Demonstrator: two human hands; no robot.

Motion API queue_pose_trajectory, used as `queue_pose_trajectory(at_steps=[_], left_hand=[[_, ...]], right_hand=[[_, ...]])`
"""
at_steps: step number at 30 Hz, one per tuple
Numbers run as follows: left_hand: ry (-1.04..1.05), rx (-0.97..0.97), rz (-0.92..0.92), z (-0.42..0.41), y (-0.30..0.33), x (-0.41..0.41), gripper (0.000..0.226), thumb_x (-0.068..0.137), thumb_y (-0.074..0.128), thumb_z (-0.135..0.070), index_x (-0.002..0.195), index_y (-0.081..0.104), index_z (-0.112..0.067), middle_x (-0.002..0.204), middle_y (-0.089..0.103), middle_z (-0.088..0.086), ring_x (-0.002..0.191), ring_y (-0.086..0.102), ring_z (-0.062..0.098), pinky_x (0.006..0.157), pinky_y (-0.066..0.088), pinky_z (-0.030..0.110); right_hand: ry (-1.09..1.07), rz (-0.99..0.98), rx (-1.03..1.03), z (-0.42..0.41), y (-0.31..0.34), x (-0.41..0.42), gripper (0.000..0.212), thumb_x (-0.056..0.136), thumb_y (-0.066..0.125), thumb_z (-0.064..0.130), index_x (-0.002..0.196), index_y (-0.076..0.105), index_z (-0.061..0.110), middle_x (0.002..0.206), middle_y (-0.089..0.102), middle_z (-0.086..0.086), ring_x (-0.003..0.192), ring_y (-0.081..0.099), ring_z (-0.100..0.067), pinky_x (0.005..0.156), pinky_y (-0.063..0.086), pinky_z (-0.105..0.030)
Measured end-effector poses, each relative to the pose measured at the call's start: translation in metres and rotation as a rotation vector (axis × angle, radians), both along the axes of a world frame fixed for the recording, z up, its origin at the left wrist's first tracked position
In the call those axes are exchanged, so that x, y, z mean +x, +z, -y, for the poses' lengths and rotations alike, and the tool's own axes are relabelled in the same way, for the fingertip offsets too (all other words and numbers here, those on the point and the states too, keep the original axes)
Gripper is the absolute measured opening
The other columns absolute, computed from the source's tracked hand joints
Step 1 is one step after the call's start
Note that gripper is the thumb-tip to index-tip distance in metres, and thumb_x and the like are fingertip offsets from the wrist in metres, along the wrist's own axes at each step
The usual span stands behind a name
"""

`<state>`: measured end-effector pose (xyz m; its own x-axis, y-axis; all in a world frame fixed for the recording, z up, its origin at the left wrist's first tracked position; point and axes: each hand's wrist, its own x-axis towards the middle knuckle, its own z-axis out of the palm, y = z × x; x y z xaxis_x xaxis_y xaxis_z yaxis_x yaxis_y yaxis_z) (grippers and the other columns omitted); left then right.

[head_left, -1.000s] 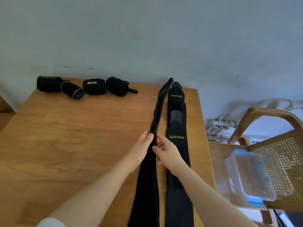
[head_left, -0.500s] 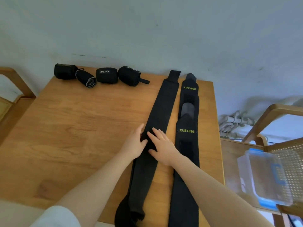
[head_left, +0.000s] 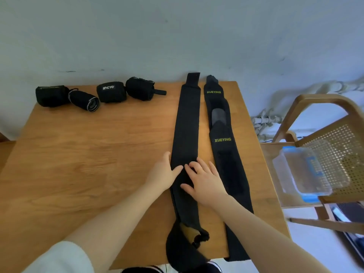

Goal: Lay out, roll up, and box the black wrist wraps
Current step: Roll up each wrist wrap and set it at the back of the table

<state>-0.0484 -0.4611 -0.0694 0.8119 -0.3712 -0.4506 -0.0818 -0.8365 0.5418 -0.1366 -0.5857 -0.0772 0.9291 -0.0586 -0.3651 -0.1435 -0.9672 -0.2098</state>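
Two long black wrist wraps lie side by side along the right part of the wooden table (head_left: 88, 154). The plain left wrap (head_left: 187, 123) stretches from the far edge toward me, and its near end hangs crumpled over the front edge. The right wrap (head_left: 224, 146) carries yellow XUEYING lettering. My left hand (head_left: 163, 172) and my right hand (head_left: 204, 178) both rest flat, fingers spread, on the middle of the plain wrap. Several rolled black wraps (head_left: 110, 91) sit in a row at the table's far left.
A clear plastic box with blue clips (head_left: 307, 168) rests on a wooden chair (head_left: 325, 107) with a cane seat to the right of the table. A pale wall stands right behind the table. White pipes run along the wall at the right.
The plain wrap, twisted and pinched between my fingers a second ago, now lies flat and straight. Both hands have gone from pinching it to pressing flat on it.
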Motion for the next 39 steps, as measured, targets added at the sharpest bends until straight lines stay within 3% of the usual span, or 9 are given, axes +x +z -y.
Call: queue_pose_trajectory(at_steps=[5,10,14,18,23,28,33,36,39], left_hand=[[0.179,-0.102,-0.403,-0.025,0.012,-0.030,0.038,0.084,0.064,-0.047,0.106,0.057,-0.016,0.092,0.061,-0.003,0.081,0.059,0.013,0.068,0.049,0.026],[0.270,-0.182,-0.703,-0.045,0.007,-0.051,0.031,0.088,0.066,-0.025,0.117,0.056,-0.019,0.107,0.065,0.001,0.094,0.062,0.018,0.068,0.052,0.029],[0.374,-0.299,-0.738,-0.054,0.001,-0.059,0.023,0.093,0.057,-0.009,0.115,0.054,-0.016,0.105,0.064,0.006,0.093,0.064,0.022,0.067,0.055,0.032],[0.507,-0.371,-0.671,-0.049,-0.010,-0.075,0.025,0.094,0.055,-0.006,0.116,0.052,-0.016,0.108,0.063,0.010,0.097,0.063,0.025,0.080,0.057,0.040],[0.534,-0.355,-0.581,-0.022,-0.013,-0.102,0.023,0.096,0.048,-0.009,0.117,0.056,-0.011,0.106,0.063,0.010,0.096,0.061,0.028,0.089,0.053,0.046],[0.557,-0.369,-0.385,0.003,-0.010,-0.130,0.030,0.096,0.047,-0.006,0.126,0.045,-0.011,0.111,0.057,0.008,0.101,0.056,0.026,0.092,0.049,0.041],[-0.133,-0.088,0.425,-0.015,-0.012,-0.144,0.050,0.093,0.049,-0.005,0.139,0.044,-0.025,0.148,0.032,0.003,0.134,0.030,0.024,0.107,0.032,0.035],[-0.529,0.089,0.383,-0.034,-0.018,-0.147,0.046,0.099,0.038,-0.007,0.142,0.043,-0.024,0.152,0.031,-0.001,0.139,0.026,0.020,0.108,0.030,0.032],[-0.601,0.211,0.284,-0.039,-0.015,-0.149,0.049,0.102,0.035,-0.014,0.148,0.027,-0.029,0.158,0.014,-0.006,0.145,0.012,0.020,0.111,0.029,0.035]], right_hand=[[-0.087,-0.060,-0.107,-0.011,-0.005,0.019,0.071,0.097,0.031,0.055,0.153,0.002,0.023,0.160,0.004,0.002,0.147,-0.007,-0.025,0.116,-0.003,-0.052],[-0.230,-0.097,-0.075,-0.018,-0.006,0.030,0.074,0.097,0.039,0.052,0.152,-0.003,0.028,0.160,-0.008,0.002,0.147,-0.001,-0.026,0.117,0.007,-0.049],[-0.385,0.025,0.178,-0.022,0.001,0.010,0.070,0.094,0.052,0.042,0.151,0.016,0.024,0.160,-0.001,-0.001,0.145,0.015,-0.024,0.112,0.030,-0.042],[-0.390,0.240,0.276,-0.028,0.007,-0.044,0.037,0.094,0.056,0.035,0.127,0.051,0.022,0.136,0.039,0.003,0.115,0.050,-0.011,0.089,0.046,-0.021],[-0.239,0.195,0.306,-0.029,0.018,-0.114,0.026,0.094,0.049,0.043,0.104,0.063,0.023,0.104,0.050,0.012,0.099,0.044,-0.004,0.088,0.043,-0.020],[0.091,0.040,0.078,-0.012,0.020,-0.159,0.062,0.087,0.041,0.064,0.139,0.045,0.030,0.143,0.039,0.008,0.140,0.019,-0.015,0.115,0.003,-0.034],[0.245,-0.006,0.000,-0.018,0.010,-0.172,0.054,0.092,0.056,0.037,0.142,0.040,0.025,0.158,0.014,-0.003,0.147,-0.003,-0.025,0.117,0.003,-0.041],[0.277,0.094,-0.016,-0.027,0.008,-0.177,0.042,0.091,0.060,0.028,0.130,0.050,0.018,0.156,0.017,-0.006,0.146,0.002,-0.026,0.117,0.007,-0.040],[0.232,0.138,0.084,-0.027,0.011,-0.188,0.037,0.091,0.059,0.030,0.126,0.052,0.018,0.146,0.034,-0.001,0.139,0.021,-0.021,0.112,0.021,-0.033]])
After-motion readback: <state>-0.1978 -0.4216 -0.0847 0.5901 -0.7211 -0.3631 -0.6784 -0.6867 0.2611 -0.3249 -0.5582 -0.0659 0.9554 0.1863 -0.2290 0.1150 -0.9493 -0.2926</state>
